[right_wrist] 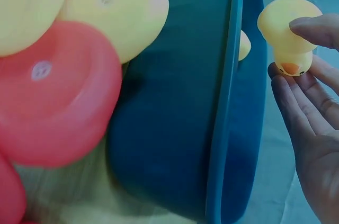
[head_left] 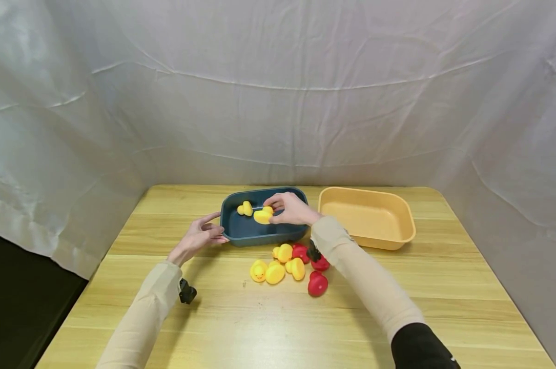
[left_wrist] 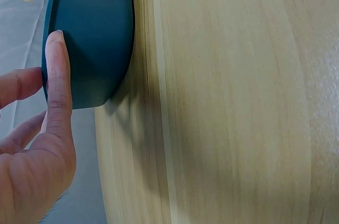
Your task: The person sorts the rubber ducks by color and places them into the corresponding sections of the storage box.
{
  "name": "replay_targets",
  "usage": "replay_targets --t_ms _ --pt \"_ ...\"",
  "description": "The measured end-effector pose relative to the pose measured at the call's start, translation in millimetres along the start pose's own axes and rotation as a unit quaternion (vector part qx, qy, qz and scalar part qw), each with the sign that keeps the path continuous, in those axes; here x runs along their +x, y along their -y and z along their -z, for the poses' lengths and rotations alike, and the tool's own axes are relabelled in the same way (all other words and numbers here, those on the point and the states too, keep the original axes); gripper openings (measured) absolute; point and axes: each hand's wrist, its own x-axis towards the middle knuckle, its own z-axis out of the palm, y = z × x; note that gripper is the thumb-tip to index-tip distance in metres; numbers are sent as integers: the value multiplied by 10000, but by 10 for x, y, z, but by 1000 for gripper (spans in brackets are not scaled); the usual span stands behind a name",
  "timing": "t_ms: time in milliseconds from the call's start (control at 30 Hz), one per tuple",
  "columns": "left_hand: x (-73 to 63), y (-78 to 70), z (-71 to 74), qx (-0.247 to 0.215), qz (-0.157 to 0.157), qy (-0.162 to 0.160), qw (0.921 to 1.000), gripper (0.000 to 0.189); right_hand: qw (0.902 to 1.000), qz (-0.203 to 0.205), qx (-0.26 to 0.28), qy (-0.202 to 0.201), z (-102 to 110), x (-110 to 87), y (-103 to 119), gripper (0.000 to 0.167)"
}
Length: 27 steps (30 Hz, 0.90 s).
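Observation:
My right hand (head_left: 289, 207) pinches a yellow rubber duck (head_left: 262, 217) between thumb and fingers, over the inside of a dark blue box (head_left: 264, 240). In the right wrist view that duck (right_wrist: 288, 28) hangs head down, its orange beak near the fingertips. A second yellow duck (head_left: 245, 208) lies in the box's left part. At the box's left end, my left hand (head_left: 199, 237) holds the rim. The left wrist view has its thumb (left_wrist: 57, 83) along the outer wall and a finger (left_wrist: 24, 85) at the rim.
Several yellow ducks (head_left: 275, 272) lie in front of the dark blue box, with red ones (head_left: 317, 284) to their right, partly behind the right wrist. An orange-yellow box (head_left: 397, 220) stands at the right. A pale curtain (head_left: 278, 123) hangs behind the wooden table (head_left: 241, 328).

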Motion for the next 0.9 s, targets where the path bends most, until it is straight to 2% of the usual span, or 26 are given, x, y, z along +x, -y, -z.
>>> replay_targets --t_ms 567,900 --pt "-13 -21 18 2 112 8 9999 68 9995 -224 220 47 -294 259 50 46" --pt "-10 -23 31 3 118 43 9999 68 9991 -223 354 56 -436 338 94 46"
